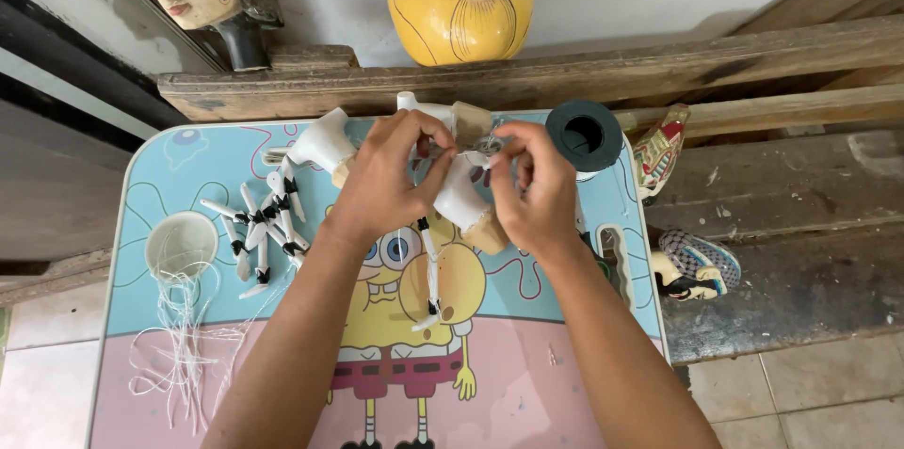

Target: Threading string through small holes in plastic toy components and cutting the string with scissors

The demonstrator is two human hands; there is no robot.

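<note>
Pinching white puppet part (461, 195), both hands' fingers (428, 143) closed; held piece between them mostly hidden.

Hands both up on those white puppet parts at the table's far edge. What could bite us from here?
1. Left hand and right hand work a white wooden piece close to the table's far edge; a slip could drop it behind.
2. The jointed limb dangling below might snag or swing.
3. The loose white string trailing from the small cup could tangle with the spare limbs beside it.
</note>
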